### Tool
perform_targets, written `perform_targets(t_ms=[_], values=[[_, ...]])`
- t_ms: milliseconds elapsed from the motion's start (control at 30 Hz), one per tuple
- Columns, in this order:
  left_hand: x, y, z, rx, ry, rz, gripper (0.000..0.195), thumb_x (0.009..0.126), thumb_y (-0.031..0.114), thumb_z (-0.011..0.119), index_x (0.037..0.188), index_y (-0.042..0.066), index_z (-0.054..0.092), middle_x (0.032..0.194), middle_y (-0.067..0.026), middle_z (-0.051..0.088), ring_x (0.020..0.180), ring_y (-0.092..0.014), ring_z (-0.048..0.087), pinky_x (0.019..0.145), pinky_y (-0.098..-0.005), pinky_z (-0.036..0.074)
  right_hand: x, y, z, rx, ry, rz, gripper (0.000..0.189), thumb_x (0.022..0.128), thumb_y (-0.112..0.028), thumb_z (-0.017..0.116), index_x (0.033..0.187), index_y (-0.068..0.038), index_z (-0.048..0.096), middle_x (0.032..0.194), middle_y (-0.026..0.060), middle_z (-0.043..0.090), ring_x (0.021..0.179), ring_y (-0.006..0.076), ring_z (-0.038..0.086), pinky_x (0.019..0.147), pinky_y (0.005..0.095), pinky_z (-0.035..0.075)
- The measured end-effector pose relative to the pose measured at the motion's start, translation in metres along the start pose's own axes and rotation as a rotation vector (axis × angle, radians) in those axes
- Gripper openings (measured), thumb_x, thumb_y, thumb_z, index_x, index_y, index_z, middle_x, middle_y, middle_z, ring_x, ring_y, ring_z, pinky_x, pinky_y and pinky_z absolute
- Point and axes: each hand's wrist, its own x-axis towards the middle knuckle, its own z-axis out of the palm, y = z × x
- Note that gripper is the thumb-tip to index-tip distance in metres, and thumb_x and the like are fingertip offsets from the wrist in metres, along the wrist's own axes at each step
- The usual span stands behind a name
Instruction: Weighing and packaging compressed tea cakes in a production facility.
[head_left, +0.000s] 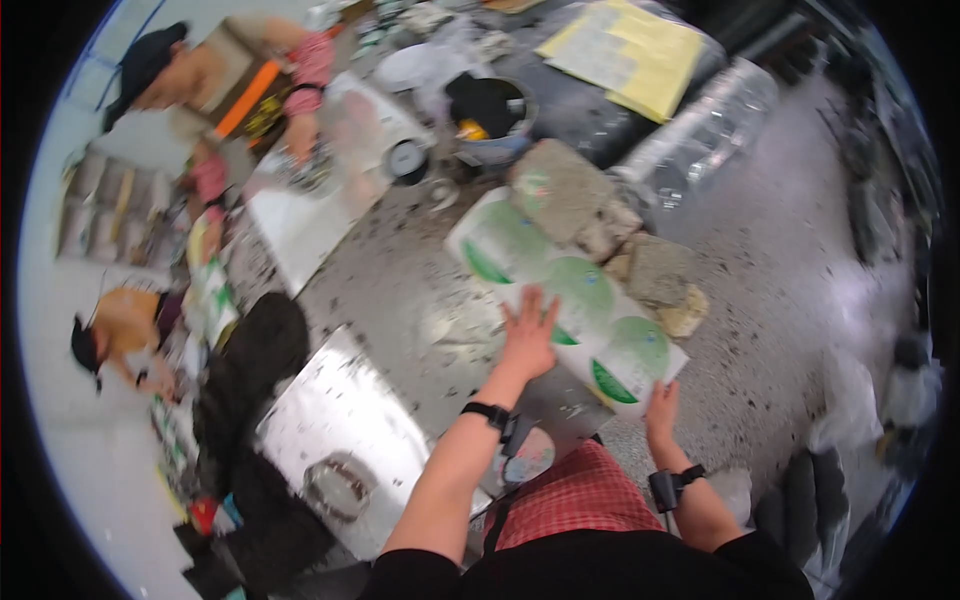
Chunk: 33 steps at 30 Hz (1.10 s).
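A white label sheet (551, 300) printed with large green circles lies aslant on the table before me. Against its left edge rests my left hand (529, 341), fingers spread and palm down, holding nothing. My right hand (661, 412) touches the sheet's near right corner; blur hides whether the fingers pinch it. A large rough stone block (566, 191) sits on the sheet's far end. Along the right edge stands a smaller stone block (660, 270), with a yellowish stone (684, 311) beside it.
To the left, a shiny metal plate (352, 420) bears a clear round dish (337, 487). A bucket (491, 124) holds black material. Yellow paper (634, 56) lies at the back, beside a plastic-wrapped roll (705, 135). Across the table, one person (247, 82) works over a pale board (315, 217); another person (131, 322) is farther left.
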Motion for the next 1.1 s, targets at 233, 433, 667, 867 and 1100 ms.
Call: perform_targets(t_ms=[233, 433, 667, 867, 1100], values=[[-0.139, -0.023, -0.039, -0.316, 0.315, 0.022, 0.067, 0.068, 0.002, 0.053, 0.134, 0.003, 0.036, 0.137, -0.0187, 0.035, 0.127, -0.034, 0.034, 0.105, -0.0434, 0.03, -0.023, 0.0, -0.057, -0.033, 0.217, -0.38, 0.021, 0.093, -0.02, 0.046, 0.105, -0.003, 0.047, 0.091, 0.0061, 0.048, 0.078, 0.0152, 0.049, 0.067, 0.0276, 0.042], [-0.389, -0.069, -0.029, -0.478, 0.56, -0.541, 0.048, 0.074, 0.0, 0.05, 0.122, 0.006, 0.05, 0.121, -0.0156, 0.052, 0.112, -0.034, 0.049, 0.096, -0.0396, 0.04, -0.114, -0.097, -0.01, -0.107, -0.694, -0.506, 0.03, 0.084, -0.003, 0.052, 0.113, -0.003, 0.045, 0.1, 0.0104, 0.049, 0.09, 0.0174, 0.051, 0.078, 0.0291, 0.044], [-0.658, -0.177, 0.055, -0.074, 0.838, -1.341, 0.045, 0.073, 0.008, 0.059, 0.115, -0.004, 0.047, 0.11, -0.0257, 0.051, 0.109, -0.042, 0.045, 0.096, -0.0461, 0.036, -0.241, -0.109, 0.176, -0.093, -0.951, -0.369, 0.037, 0.081, -0.015, 0.061, 0.112, -0.001, 0.05, 0.088, 0.0125, 0.062, 0.081, 0.0242, 0.061, 0.073, 0.0325, 0.049], [-0.686, -0.239, 0.085, -0.452, 0.604, -1.519, 0.047, 0.084, 0.037, 0.055, 0.106, -0.005, 0.051, 0.095, -0.0255, 0.061, 0.09, -0.04, 0.059, 0.078, -0.047, 0.046, -0.248, -0.116, 0.225, -0.523, -0.678, -0.41, 0.052, 0.075, -0.043, 0.064, 0.096, 0.005, 0.061, 0.08, 0.0218, 0.063, 0.078, 0.0359, 0.061, 0.076, 0.04, 0.048], [-0.698, -0.244, 0.091, -0.527, 0.494, -1.367, 0.045, 0.086, 0.044, 0.051, 0.096, 0.001, 0.059, 0.085, -0.023, 0.063, 0.082, -0.041, 0.06, 0.072, -0.0483, 0.047, -0.286, -0.124, 0.226, -0.708, -0.543, -0.747, 0.049, 0.079, -0.036, 0.064, 0.091, 0.01, 0.058, 0.099, 0.0269, 0.055, 0.094, 0.0425, 0.051, 0.081, 0.0466, 0.041]])
